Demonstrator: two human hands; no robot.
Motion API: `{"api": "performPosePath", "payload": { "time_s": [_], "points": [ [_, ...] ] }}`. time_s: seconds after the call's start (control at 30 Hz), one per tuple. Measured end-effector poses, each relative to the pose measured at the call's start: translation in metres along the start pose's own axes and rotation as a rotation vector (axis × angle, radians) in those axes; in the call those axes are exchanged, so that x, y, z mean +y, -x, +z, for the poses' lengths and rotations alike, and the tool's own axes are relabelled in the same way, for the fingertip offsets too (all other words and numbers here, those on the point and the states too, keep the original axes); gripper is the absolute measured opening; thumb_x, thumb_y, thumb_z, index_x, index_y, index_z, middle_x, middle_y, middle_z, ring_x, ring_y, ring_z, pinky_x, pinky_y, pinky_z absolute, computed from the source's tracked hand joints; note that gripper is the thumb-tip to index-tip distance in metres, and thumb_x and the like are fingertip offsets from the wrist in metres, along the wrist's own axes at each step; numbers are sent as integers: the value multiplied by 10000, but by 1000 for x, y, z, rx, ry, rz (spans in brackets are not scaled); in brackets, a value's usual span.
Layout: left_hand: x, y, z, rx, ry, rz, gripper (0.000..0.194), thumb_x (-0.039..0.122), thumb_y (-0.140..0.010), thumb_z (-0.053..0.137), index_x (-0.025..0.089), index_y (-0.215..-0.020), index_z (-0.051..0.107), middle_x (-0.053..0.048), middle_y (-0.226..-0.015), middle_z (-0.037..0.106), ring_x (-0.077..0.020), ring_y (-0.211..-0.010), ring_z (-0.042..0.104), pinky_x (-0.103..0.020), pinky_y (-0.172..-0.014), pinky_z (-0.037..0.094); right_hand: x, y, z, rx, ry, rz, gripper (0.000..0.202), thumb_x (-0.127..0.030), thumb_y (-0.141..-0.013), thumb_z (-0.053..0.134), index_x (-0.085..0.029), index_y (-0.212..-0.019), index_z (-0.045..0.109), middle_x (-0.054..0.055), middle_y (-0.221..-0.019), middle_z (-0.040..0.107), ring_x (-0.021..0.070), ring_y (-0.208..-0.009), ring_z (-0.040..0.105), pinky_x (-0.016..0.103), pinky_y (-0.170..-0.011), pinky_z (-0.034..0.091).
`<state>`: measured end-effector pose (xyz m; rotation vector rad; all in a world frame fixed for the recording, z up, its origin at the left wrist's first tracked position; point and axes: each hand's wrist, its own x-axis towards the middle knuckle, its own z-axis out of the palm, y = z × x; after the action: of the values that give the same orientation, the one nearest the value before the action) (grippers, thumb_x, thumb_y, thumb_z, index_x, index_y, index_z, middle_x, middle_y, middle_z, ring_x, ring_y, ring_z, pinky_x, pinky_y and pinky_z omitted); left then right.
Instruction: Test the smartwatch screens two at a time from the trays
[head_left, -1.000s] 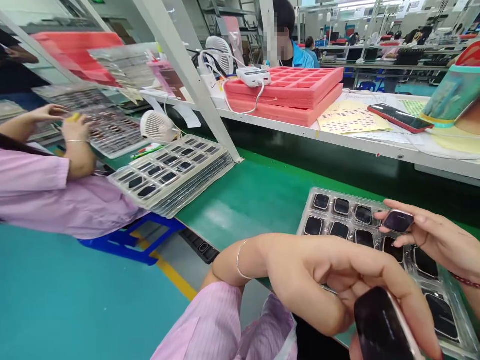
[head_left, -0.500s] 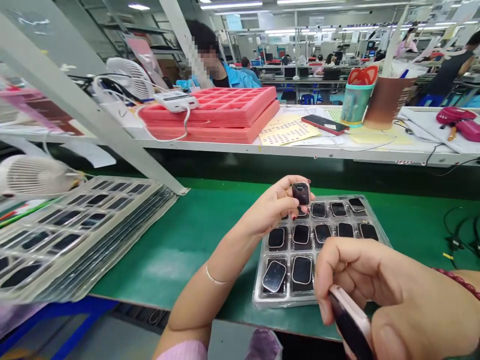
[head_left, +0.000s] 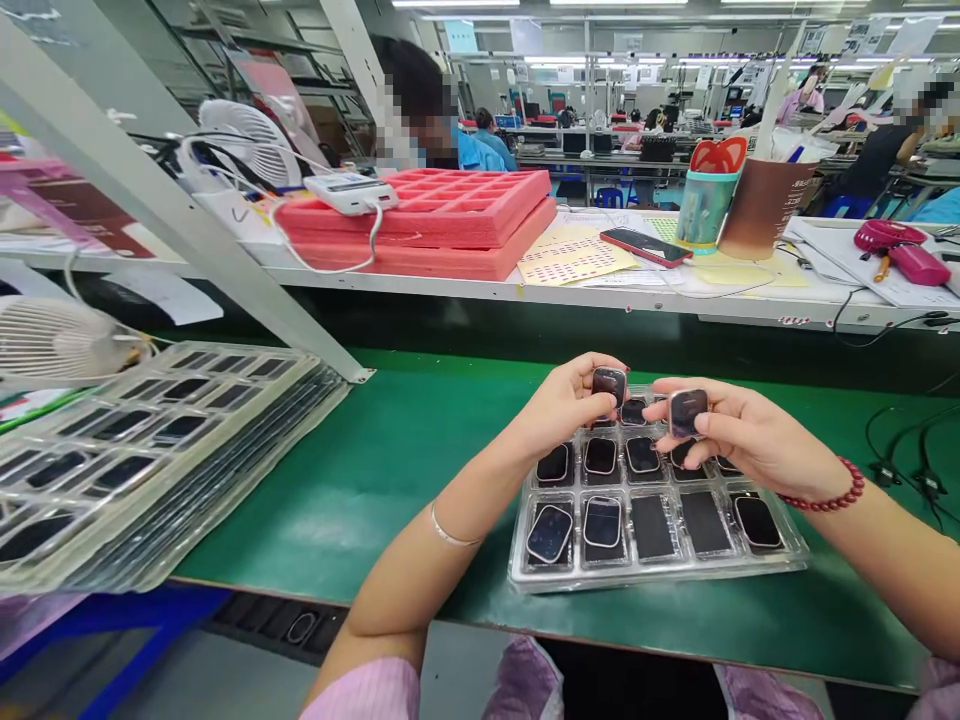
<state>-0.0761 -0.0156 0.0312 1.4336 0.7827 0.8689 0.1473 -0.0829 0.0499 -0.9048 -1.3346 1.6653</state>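
Note:
My left hand (head_left: pixel 574 402) is closed on a smartwatch body (head_left: pixel 609 385), dark screen facing me, above the back left of a clear plastic tray (head_left: pixel 660 577). A second smartwatch body (head_left: pixel 688 411) is pinched between the thumb and fingers of my right hand (head_left: pixel 757 437), to the right of the first and apart from it. Square pockets in the tray hold several more watch bodies, such as a tilted one (head_left: pixel 550 534) at the front left. Two pockets in the front row show only dark lining (head_left: pixel 654 527). My hands hide part of the back rows.
Stacked trays of dark screens (head_left: pixel 180 425) stand at the left beside a white fan (head_left: pixel 60 337). Black cables (head_left: pixel 907 470) lie at the right. A shelf (head_left: pixel 465 285) behind carries red foam trays (head_left: pixel 480 215), a phone (head_left: pixel 645 247) and cups. A person sits beyond it.
My right hand has moved from close to the camera out over the tray with its watch body, beside my left hand. The front-row pockets have come into view. My left hand has barely shifted.

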Motion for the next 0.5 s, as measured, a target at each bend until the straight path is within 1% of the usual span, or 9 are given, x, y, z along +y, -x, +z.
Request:
{"api": "performPosePath", "payload": {
  "time_s": [0.07, 0.17, 0.2, 0.27, 0.33, 0.4, 0.43, 0.5],
  "points": [
    [-2, 0, 1, -10, -13, -7, 425, 114, -682, 621, 148, -1104, 578, -24, -888, 678, -106, -682, 646, -180, -513, 400, 5, -3, -5, 59, 61, -10, 413, -292, -868, 729, -204, -1266, 661, 126, -1188, 720, 205, -909, 753, 256, -683, 628],
    [-3, 1, 3, -30, -15, -14, 450, 114, -679, 619, 152, -1126, 579, -32, -917, 676, -130, -726, 673, -187, -526, 432, 10, -1, -8, 73, 94, -29, 465, -284, -830, 756, -221, -1278, 647, 124, -1191, 724, 223, -923, 751, 276, -673, 631],
    [-3, 2, 4, -34, -15, -9, 437, 134, -693, 630, 152, -1127, 584, -37, -935, 675, -137, -738, 680, -190, -527, 438, 12, -1, -8, 72, 103, -40, 468, -293, -828, 760, -226, -1277, 645, 121, -1179, 728, 221, -911, 752, 278, -668, 631],
    [-3, 3, 4, -45, -16, 2, 372, 203, -744, 647, 144, -1108, 599, -50, -947, 679, -137, -722, 683, -193, -522, 439, 15, -1, -9, 74, 134, -71, 408, -331, -855, 745, -219, -1239, 661, 111, -1101, 749, 199, -837, 753, 266, -645, 621],
    [-3, 3, 4, -60, -16, -2, 311, 276, -798, 643, 127, -1070, 613, -60, -907, 689, -122, -662, 668, -187, -505, 420, 18, -3, -9, 70, 168, -98, 323, -372, -890, 718, -200, -1162, 688, 98, -995, 759, 169, -746, 740, 242, -614, 603],
    [0, 3, 4, -79, -3, -12, 304, 305, -815, 655, 116, -1051, 617, -62, -859, 695, -103, -607, 647, -178, -493, 403, 18, -4, -8, 43, 169, -105, 292, -397, -897, 717, -200, -1112, 699, 81, -935, 751, 150, -697, 724, 231, -598, 593],
    [3, 5, 3, -97, 20, -14, 333, 301, -802, 681, 119, -1072, 613, -62, -857, 700, -98, -599, 643, -174, -493, 402, 16, -2, -6, 20, 148, -103, 313, -407, -882, 735, -216, -1127, 692, 73, -937, 745, 147, -690, 719, 233, -595, 593],
    [11, 13, 1, -179, 105, -1, 475, 285, -750, 754, 145, -1173, 588, -70, -914, 712, -104, -616, 657, -174, -500, 419, 11, 9, -1, -30, 94, -103, 447, -422, -828, 792, -282, -1227, 647, 55, -979, 731, 139, -664, 708, 233, -563, 586]
  ]
}}
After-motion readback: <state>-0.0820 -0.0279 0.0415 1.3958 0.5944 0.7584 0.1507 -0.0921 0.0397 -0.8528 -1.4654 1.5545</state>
